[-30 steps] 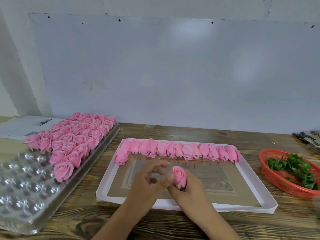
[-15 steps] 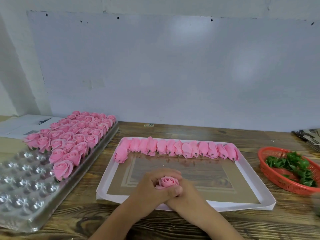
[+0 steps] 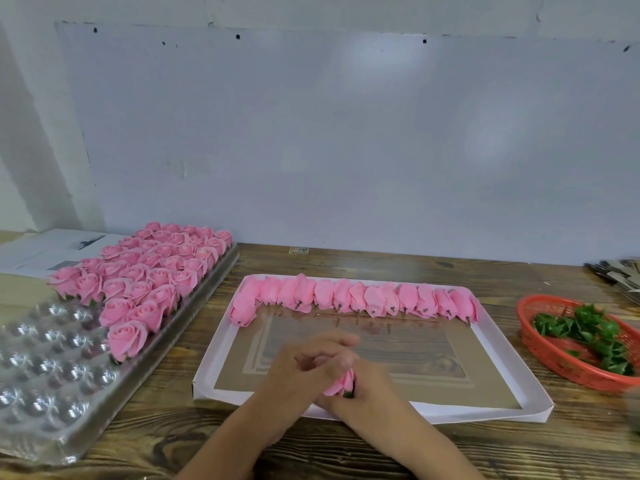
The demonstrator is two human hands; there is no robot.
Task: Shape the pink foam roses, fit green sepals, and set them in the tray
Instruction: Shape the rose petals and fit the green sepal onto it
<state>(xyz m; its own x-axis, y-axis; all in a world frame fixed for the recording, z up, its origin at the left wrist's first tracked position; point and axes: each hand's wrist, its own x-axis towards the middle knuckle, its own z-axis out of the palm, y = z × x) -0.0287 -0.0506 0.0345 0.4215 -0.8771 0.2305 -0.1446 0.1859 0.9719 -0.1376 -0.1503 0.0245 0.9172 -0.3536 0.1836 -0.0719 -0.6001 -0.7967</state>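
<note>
Both hands meet over the near edge of the white flat box point(image 3: 512, 412). A pink foam rose point(image 3: 341, 384) with a green sepal at its base is clasped between them. My left hand point(image 3: 304, 365) curls its fingers over the top of the rose. My right hand point(image 3: 367, 386) grips it from below and the right. Most of the rose is hidden by the fingers. A row of closed pink rose buds point(image 3: 356, 299) lies along the far side of the box. Green sepals point(image 3: 588, 336) fill a red basket point(image 3: 554, 362) at the right.
A clear plastic cell tray point(image 3: 45, 372) stands at the left; several shaped pink roses point(image 3: 152, 275) fill its far half, while the near cells are bare. Papers lie behind it. A stack of grey sheets point(image 3: 620, 275) sits at the far right by the wall.
The rose, held upright in my right hand a second ago, has been covered by my left hand and now lies tilted lower between both hands.
</note>
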